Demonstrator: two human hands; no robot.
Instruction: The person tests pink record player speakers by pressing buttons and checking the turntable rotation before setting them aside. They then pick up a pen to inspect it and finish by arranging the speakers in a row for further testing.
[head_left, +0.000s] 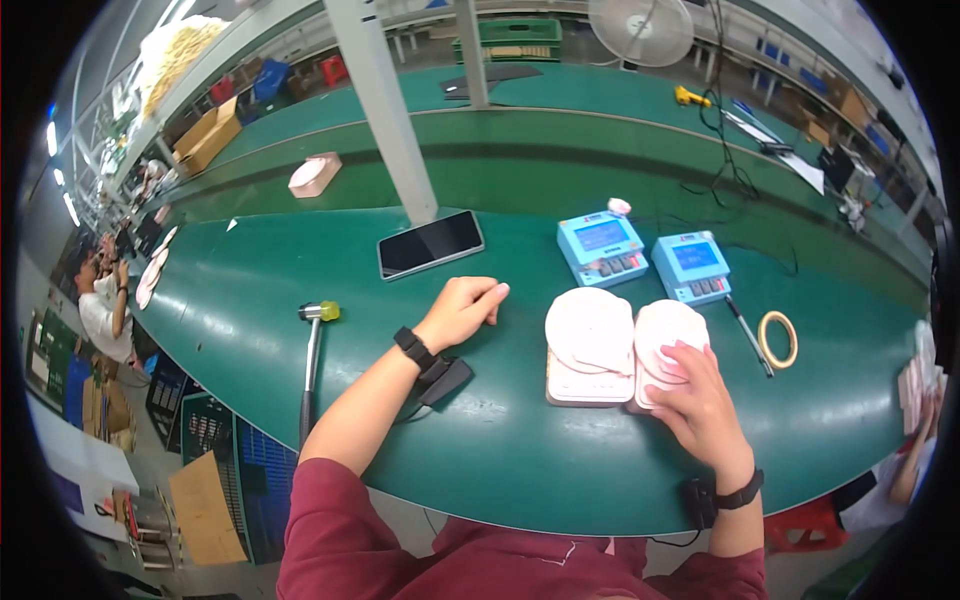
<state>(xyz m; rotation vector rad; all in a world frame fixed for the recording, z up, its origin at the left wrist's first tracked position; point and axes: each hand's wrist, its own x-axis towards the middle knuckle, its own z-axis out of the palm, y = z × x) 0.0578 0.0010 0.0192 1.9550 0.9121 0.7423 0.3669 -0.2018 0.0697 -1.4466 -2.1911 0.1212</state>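
The right grip (695, 400) lies spread on the right stack (665, 323), left stack (590, 345) beside it, neither lifted off the worktop (490, 440); whether the curled left grip (463, 310) pinches anything, I cannot tell.

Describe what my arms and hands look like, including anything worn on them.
Your left hand and right hand wear no gloves. Each wears a black wrist strap with a black box beside it; thin dark cables show nearby. Maroon sleeves leave the forearms bare.
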